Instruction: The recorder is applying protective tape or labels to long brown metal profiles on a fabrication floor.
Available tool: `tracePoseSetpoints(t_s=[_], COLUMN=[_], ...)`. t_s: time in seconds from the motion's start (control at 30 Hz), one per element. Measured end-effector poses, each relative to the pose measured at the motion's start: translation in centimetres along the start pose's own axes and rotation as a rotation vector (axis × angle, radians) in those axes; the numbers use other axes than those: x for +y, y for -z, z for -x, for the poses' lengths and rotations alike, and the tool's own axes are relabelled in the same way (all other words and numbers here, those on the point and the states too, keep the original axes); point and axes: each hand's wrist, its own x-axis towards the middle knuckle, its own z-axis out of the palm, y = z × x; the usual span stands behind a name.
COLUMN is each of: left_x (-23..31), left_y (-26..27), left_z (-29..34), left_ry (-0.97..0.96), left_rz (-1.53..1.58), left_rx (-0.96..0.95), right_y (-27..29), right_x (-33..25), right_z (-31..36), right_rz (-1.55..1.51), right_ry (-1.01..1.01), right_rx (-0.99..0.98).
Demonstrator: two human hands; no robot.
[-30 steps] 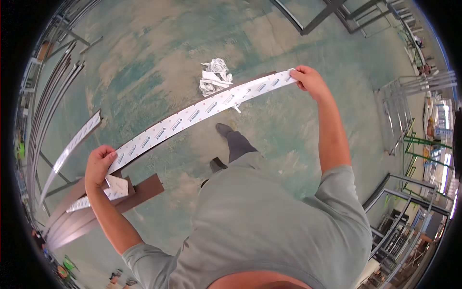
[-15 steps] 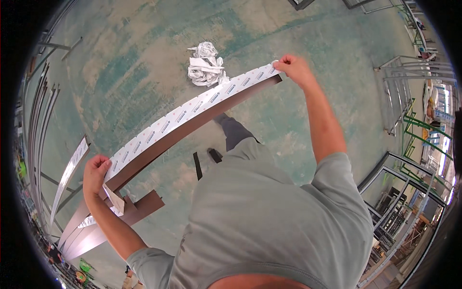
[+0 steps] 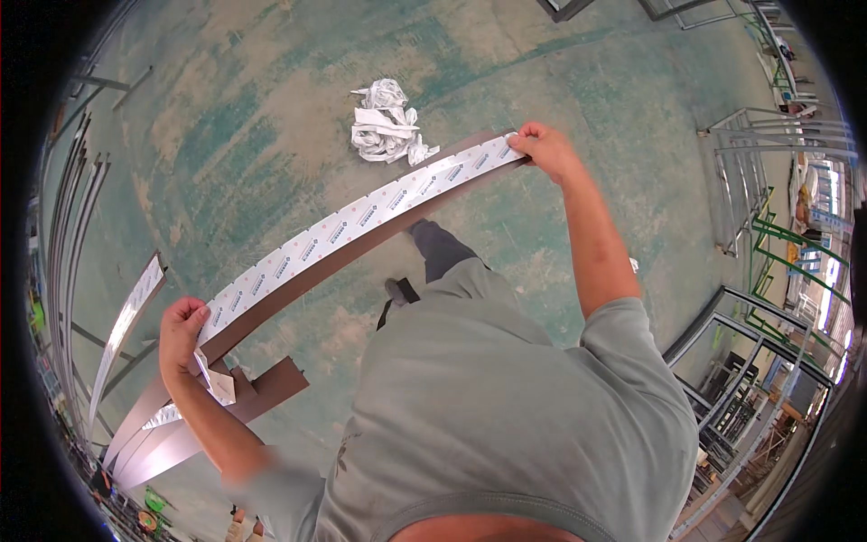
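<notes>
A long strip of printed white film [image 3: 348,224] runs slantwise between my two hands, over a long brown metal profile [image 3: 293,296]. My left hand [image 3: 185,327] pinches its near left end between thumb and fingers. At the far right end my right hand [image 3: 545,152] pinches the opposite tip. The film looks taut and covers most of the profile's upper face; brown shows along both sides near the right end. Whether the film touches the profile all along, I cannot tell. Below my left hand hangs a folded white flap [image 3: 217,384].
Crumpled white film [image 3: 384,131] lies on the green floor beyond the profile. Brown profiles [image 3: 271,387] lie at lower left, beside a film-covered profile [image 3: 126,321]. Long thin bars [image 3: 68,235] stand at far left. Metal frames [image 3: 754,339] and racks [image 3: 768,135] line the right side.
My right hand has come down toward me with its end of the film. Brown profile now shows beyond the film at the right. My left hand has shifted only slightly.
</notes>
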Motion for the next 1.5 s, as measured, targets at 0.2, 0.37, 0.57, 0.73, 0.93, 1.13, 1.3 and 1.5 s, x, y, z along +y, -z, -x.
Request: tracePoseSetpoints(t_s=[0.2,0.37,0.57,0.73,0.93,1.13,1.3,1.5], left_x=[-0.5,0.7,-1.0,0.3,-2.0,0.6,-0.1,0.9], left_y=[0.6,0.2,0.4,1.6,3.1,4.4,2.8,2.2], left_z=[0.0,0.0,0.5,1.2,3.4,6.1,10.2,14.8], left_ry=[-0.016,-0.004,-0.056,-0.031,-0.037,-0.141,-0.118,-0.188], left_rz=[-0.006,-0.016,-0.210,-0.135,-0.072,-0.178,-0.028,0.073], left_rx=[0.020,0.018,0.085,0.089,0.161,0.116,0.107,0.120], right_y=[-0.4,-0.3,-0.8,-0.6,-0.7,1.3,1.5,3.0], right_x=[-1.0,-0.9,-0.8,-0.9,-7.0,-3.4,-2.1,-5.0], right_z=[0.8,0.8,0.5,0.2,0.6,-1.0,-1.4,0.6], right_rz=[-0.195,-0.211,-0.243,-0.167,0.035,-0.059,-0.147,-0.114], right_ry=[-0.119,-0.123,-0.100,0.162,0.132,0.189,0.161,0.208], right_rx=[-0.062,-0.066,-0.030,0.084,0.070,-0.061,-0.108,-0.008])
